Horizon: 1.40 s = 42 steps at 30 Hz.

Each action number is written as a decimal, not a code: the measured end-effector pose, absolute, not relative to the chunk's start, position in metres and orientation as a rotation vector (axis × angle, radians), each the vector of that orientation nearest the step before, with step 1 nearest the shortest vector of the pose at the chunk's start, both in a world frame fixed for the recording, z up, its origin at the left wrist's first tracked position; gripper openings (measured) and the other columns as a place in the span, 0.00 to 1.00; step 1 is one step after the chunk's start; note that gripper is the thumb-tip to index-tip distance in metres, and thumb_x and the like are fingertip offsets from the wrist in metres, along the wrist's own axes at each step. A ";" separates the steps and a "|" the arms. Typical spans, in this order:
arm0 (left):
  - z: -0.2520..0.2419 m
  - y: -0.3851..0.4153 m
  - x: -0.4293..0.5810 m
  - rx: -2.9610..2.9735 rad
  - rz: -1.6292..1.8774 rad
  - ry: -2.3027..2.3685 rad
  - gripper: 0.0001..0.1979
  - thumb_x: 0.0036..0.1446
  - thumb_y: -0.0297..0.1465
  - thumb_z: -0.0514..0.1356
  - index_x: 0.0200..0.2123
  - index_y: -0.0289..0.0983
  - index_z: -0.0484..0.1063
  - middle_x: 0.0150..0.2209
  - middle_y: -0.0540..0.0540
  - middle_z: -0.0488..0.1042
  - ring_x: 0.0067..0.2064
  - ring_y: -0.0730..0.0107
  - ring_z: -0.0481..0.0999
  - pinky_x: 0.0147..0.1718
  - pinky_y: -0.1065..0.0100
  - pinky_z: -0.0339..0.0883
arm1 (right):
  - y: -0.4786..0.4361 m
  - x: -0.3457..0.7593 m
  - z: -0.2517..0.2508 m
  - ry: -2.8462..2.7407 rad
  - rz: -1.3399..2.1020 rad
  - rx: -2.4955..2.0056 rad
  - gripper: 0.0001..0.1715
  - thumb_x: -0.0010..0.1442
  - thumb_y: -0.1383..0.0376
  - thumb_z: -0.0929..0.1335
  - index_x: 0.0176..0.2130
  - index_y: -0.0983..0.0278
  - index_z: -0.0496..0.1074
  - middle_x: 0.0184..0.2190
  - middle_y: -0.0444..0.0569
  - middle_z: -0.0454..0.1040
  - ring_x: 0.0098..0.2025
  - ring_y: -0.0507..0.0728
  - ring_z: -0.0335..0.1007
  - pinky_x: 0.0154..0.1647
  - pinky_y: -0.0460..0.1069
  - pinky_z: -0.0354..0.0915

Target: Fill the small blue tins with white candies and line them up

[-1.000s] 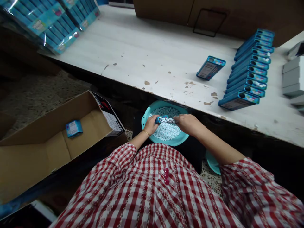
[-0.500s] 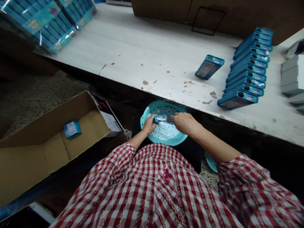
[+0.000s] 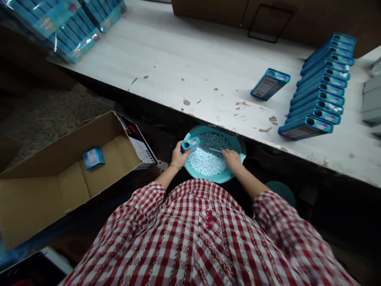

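Note:
My left hand (image 3: 178, 156) is closed around a small blue tin (image 3: 191, 143), held over the left side of a turquoise basin (image 3: 193, 171). A dark round hole shows in the tin's top, and no white pieces lie on it. Many small white candy-like pieces (image 3: 208, 163) fill the basin. My right hand (image 3: 232, 159) grips a thin scoop (image 3: 214, 150) low over the pieces at the basin's right side. The scoop's far end is hard to make out against them.
On the worn white table (image 3: 166, 59) stand a single blue tin (image 3: 270, 84) and a row of tins (image 3: 320, 89). Wrapped packs (image 3: 68, 31) are at the far left. An open cardboard box (image 3: 68, 182) holding a blue packet (image 3: 93, 158) lies left of me.
The scoop has left the tin's top and dropped toward the pieces. The white pieces on the tin's top are gone. The tin has moved slightly left and up.

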<state>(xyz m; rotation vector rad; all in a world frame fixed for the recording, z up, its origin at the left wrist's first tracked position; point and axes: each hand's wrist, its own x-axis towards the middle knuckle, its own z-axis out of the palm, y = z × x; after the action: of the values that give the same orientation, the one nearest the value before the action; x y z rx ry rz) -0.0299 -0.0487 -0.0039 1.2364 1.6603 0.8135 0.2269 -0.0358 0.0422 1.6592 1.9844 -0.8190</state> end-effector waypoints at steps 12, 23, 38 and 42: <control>-0.007 -0.044 -0.034 1.193 0.913 1.643 0.22 0.44 0.33 0.64 0.43 0.35 0.65 0.38 0.46 0.73 0.39 0.65 0.72 0.42 0.66 0.65 | -0.057 0.205 -0.017 1.812 -1.691 1.438 0.17 0.53 0.69 0.61 0.38 0.73 0.74 0.27 0.49 0.73 0.28 0.52 0.66 0.33 0.46 0.64; -0.014 -0.043 -0.020 1.433 0.827 1.552 0.20 0.47 0.31 0.62 0.45 0.37 0.65 0.41 0.45 0.73 0.42 0.63 0.73 0.43 0.63 0.66 | -0.016 0.232 0.105 2.059 -1.643 1.490 0.19 0.58 0.64 0.59 0.42 0.66 0.73 0.23 0.46 0.70 0.26 0.50 0.64 0.30 0.43 0.58; -0.013 -0.046 -0.003 1.636 0.732 1.439 0.18 0.49 0.27 0.58 0.45 0.37 0.66 0.45 0.43 0.72 0.48 0.60 0.70 0.50 0.58 0.62 | 0.019 0.162 0.181 2.083 -0.545 1.207 0.22 0.58 0.73 0.57 0.46 0.67 0.72 0.39 0.60 0.74 0.39 0.62 0.73 0.36 0.50 0.66; -0.013 -0.047 -0.013 1.558 0.807 1.480 0.18 0.49 0.29 0.60 0.46 0.37 0.66 0.45 0.42 0.72 0.47 0.60 0.71 0.48 0.60 0.63 | 0.013 0.211 0.150 2.112 -0.652 1.376 0.26 0.57 0.73 0.57 0.52 0.59 0.68 0.46 0.51 0.73 0.44 0.58 0.71 0.41 0.49 0.65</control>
<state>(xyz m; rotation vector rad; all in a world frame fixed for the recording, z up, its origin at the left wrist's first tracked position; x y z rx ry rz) -0.0133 -0.0475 -0.0134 1.5577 1.4797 0.8073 0.2105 0.0125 0.1495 1.3760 2.1121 -0.6516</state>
